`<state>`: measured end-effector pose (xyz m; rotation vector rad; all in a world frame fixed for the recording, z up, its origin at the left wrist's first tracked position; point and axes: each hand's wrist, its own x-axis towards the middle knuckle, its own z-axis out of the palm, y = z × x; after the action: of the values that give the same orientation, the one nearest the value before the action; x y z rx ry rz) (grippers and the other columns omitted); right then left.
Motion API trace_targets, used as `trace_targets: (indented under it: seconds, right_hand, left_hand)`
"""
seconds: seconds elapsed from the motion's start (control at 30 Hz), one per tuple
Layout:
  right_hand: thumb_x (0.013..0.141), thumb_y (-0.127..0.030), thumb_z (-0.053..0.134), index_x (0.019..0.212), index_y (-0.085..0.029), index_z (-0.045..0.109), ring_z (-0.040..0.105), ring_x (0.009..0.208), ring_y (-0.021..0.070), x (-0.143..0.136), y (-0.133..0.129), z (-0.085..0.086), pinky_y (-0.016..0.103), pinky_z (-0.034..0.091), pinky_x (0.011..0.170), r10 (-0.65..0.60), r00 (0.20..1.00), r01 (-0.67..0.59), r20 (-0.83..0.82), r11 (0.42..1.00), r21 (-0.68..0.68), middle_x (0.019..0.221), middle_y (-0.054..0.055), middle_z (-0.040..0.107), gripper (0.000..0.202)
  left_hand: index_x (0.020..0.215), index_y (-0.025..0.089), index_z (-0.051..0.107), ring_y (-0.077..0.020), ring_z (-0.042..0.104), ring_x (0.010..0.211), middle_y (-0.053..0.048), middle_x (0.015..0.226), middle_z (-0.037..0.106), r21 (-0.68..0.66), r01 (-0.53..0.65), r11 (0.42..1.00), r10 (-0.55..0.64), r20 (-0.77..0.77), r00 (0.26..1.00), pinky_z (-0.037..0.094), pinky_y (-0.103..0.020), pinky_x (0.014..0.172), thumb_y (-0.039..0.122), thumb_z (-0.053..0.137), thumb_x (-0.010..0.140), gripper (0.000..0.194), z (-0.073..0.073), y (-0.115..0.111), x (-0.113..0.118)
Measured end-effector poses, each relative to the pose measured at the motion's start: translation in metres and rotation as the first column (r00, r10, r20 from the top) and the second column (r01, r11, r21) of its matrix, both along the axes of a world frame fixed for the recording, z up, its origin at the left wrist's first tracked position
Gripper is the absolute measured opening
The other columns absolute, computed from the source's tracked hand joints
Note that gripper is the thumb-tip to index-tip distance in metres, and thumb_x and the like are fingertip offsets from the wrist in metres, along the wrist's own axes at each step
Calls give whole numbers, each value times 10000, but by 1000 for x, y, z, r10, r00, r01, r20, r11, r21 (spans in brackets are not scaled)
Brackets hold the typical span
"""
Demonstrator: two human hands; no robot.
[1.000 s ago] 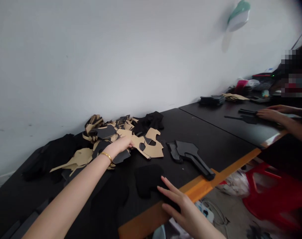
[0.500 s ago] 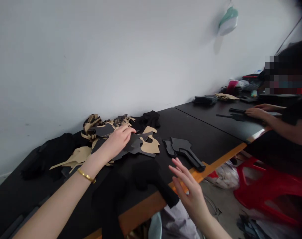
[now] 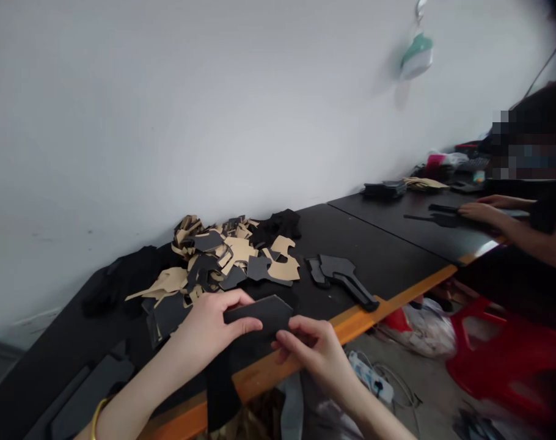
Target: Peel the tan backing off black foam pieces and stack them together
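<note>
A flat dark grey cut piece [image 3: 264, 315] is held above the near part of the table. Its left end sits between the thumb and fingers of my left hand [image 3: 214, 324]. At its right corner are the bent fingers of my right hand [image 3: 312, 345], thumb and forefinger close together there. Under and in front of the piece lies black fabric [image 3: 222, 385], hanging over the table edge. Just beyond my hands spreads a heap of tan and dark grey cut pieces [image 3: 236, 253]. To the right lies a small stack of shaped dark grey pieces [image 3: 340, 269].
The black table [image 3: 369, 238] has an orange-brown front edge and runs along a white wall. More dark pieces [image 3: 95, 385] lie at lower left. A co-worker's hands [image 3: 482, 211] handle a dark piece farther right. A red stool [image 3: 489, 360] and a power strip [image 3: 372, 376] are below.
My left hand has come back from the heap toward me with a dark grey piece. My right hand has moved left to that piece, its spread fingers now curled. The view has shifted slightly.
</note>
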<state>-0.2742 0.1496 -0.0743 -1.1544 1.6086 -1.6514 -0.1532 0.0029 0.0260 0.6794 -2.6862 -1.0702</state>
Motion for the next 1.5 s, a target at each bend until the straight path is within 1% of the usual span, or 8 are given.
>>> trace_targets:
  seconds: [0.27,0.43,0.67,1.07,1.2,1.33,1.4,1.5]
  right_hand:
    - [870,-471,598,1072,-183,722,666,862,172,0,17,2,225,518,717,-7,1000,7,9,1000,10,982,81,722,373]
    - [824,-303,652,913,-178,769,664,701,148,1,7,-15,200,478,615,-55,979,62,-197,998,27,809,62,732,193]
    - [885,-399,587,932,-117,740,632,666,127,7,-3,-22,193,486,609,151,974,-163,169,985,60,778,73,707,324]
    - [808,-195,574,817,-115,683,550,611,76,12,-16,-17,139,399,539,237,971,-240,38,947,213,718,18,648,136]
    - [819,-231,589,802,-112,611,482,571,50,10,-16,-24,127,363,516,257,944,-296,205,936,191,654,-18,556,122]
    - [828,-345,635,811,-114,571,492,586,48,7,-15,-31,140,415,570,351,827,-436,439,894,106,669,-23,531,240]
    - [832,-396,634,786,-115,550,485,583,50,8,-16,-33,151,434,579,394,793,-485,465,870,90,668,-21,513,296]
    - [805,-511,652,782,-132,502,423,549,44,11,-16,-39,142,395,525,349,781,-455,519,886,89,645,-38,454,408]
  left_hand:
    - [801,250,736,-136,618,742,34,772,697,25,140,990,-142,115,983,405,-209,698,339,678,781,108,-31,4,8]
    - [926,240,609,-149,624,760,37,773,669,203,-114,972,106,48,993,434,-222,709,276,784,630,346,-58,0,7]
    - [958,234,409,-125,594,631,86,619,620,548,-206,811,212,54,976,418,-204,620,205,817,532,591,-84,-1,21]
    - [998,245,533,-89,526,565,114,577,619,323,-125,938,49,235,971,337,-185,555,159,765,592,475,-75,6,16]
    - [1022,286,579,-110,633,766,67,832,707,4,95,995,-95,-74,993,471,-182,698,184,782,672,417,-89,1,25]
    - [1005,323,665,-160,500,1224,34,1213,642,-681,95,726,-425,-335,841,347,-313,1096,127,627,834,263,-86,0,32]
    - [971,314,677,-145,501,1222,55,1154,681,-782,86,617,-481,-288,828,273,-334,1156,112,563,867,255,-78,5,35]
    - [955,302,669,-94,615,1047,86,988,738,-797,101,595,-491,-261,831,202,-290,1205,108,493,900,268,-71,17,44]
